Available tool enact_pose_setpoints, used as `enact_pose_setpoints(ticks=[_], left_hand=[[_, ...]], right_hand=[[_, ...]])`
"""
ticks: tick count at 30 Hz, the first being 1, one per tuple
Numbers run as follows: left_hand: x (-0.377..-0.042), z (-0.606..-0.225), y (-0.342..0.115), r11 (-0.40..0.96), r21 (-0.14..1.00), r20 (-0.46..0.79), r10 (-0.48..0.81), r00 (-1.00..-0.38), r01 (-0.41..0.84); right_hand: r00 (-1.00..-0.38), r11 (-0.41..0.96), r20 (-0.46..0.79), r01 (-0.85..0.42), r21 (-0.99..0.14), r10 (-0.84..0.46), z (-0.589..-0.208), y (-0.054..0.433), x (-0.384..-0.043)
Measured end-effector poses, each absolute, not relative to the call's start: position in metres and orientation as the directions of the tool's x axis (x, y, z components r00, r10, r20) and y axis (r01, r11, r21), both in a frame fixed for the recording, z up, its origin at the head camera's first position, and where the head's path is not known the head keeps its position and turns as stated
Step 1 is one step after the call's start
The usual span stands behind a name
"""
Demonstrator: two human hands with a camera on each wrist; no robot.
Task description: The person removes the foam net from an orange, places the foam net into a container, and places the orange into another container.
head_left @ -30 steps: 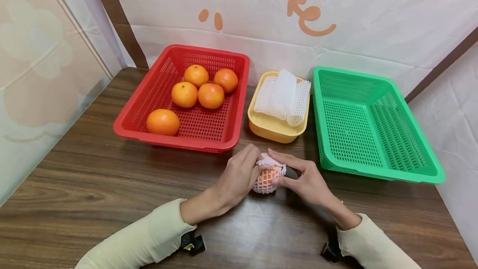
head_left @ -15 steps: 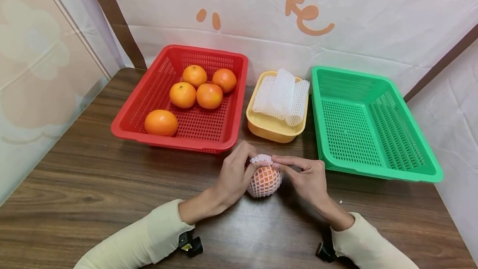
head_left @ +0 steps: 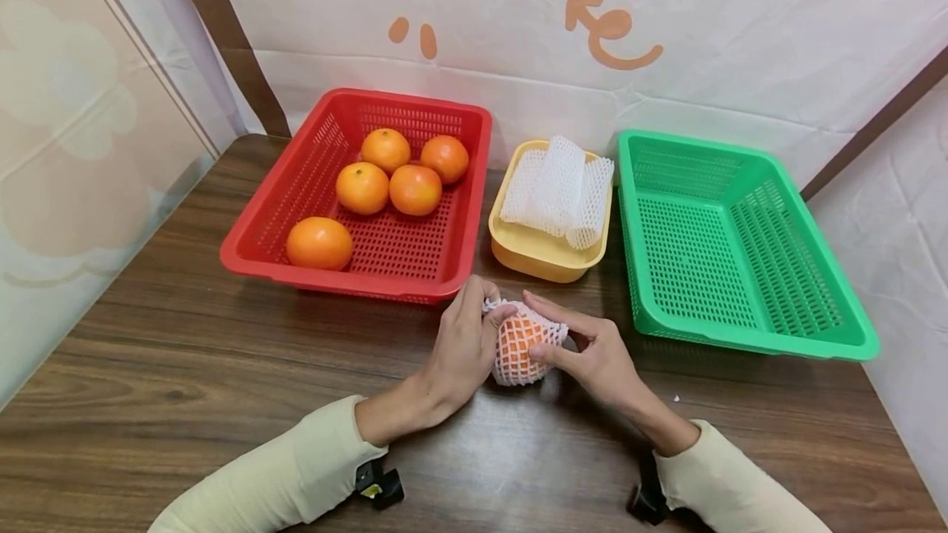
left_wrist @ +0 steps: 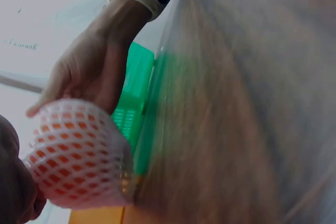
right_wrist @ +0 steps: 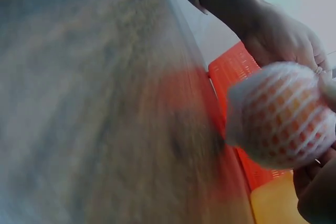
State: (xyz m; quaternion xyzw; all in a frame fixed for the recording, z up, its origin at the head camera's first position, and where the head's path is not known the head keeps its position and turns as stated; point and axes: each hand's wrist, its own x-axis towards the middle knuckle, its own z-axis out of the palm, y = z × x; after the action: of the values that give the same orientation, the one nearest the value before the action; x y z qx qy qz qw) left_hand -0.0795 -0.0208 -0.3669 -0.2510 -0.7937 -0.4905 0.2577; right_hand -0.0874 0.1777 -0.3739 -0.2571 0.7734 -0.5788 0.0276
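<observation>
An orange (head_left: 521, 345) sits inside a white foam net sleeve (head_left: 511, 370) at the front middle of the table in the head view. My left hand (head_left: 461, 349) pinches the sleeve's upper left edge between thumb and curled fingers. On the other side, my right hand (head_left: 603, 358) grips the sleeve, its thumb over the front of the fruit and its forefinger along the top. Netting covers the near side of the orange (left_wrist: 79, 153) in the left wrist view. In the right wrist view, the sleeve (right_wrist: 283, 116) spreads between both hands.
A red basket (head_left: 474, 245) with several oranges stands at the back left. Beside it, a yellow tub (head_left: 544, 263) holds more white net sleeves (head_left: 559, 187). A green basket (head_left: 755, 342) is at the right, and a printed cloth (head_left: 518, 48) hangs behind.
My right hand went from the sleeve's right side to pinching its top edge near my left fingers, then back to the right side, thumb on the front. The left hand keeps its grip.
</observation>
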Motion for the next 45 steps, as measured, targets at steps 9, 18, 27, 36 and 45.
enact_pose_setpoints(ticks=[9,18,27,36,45], left_hand=[[-0.078,-0.369,-0.020,0.344,0.681,0.635,0.161,-0.755,0.646],[-0.076,-0.363,-0.016,0.452,0.798,0.325,0.234,-0.916,0.398],[-0.082,-0.360,-0.018,0.058,0.990,0.122,0.117,-0.986,0.130],[-0.077,-0.364,-0.014,0.098,0.932,0.356,-0.054,-0.933,0.350],[-0.079,-0.370,-0.012,0.092,0.919,0.388,-0.045,-0.920,0.383]], right_hand=[[-0.927,0.096,0.305,-0.331,-0.939,-0.219,-0.380,0.170,-0.084],[-0.827,0.125,0.558,-0.561,-0.818,-0.060,-0.360,0.160,-0.075],[-0.697,-0.049,0.700,-0.702,-0.710,-0.158,-0.359,0.159,-0.079],[-0.894,0.142,0.276,-0.343,-0.928,-0.353,-0.357,0.165,-0.076],[-0.935,0.164,0.335,-0.350,-0.922,-0.112,-0.365,0.156,-0.075]])
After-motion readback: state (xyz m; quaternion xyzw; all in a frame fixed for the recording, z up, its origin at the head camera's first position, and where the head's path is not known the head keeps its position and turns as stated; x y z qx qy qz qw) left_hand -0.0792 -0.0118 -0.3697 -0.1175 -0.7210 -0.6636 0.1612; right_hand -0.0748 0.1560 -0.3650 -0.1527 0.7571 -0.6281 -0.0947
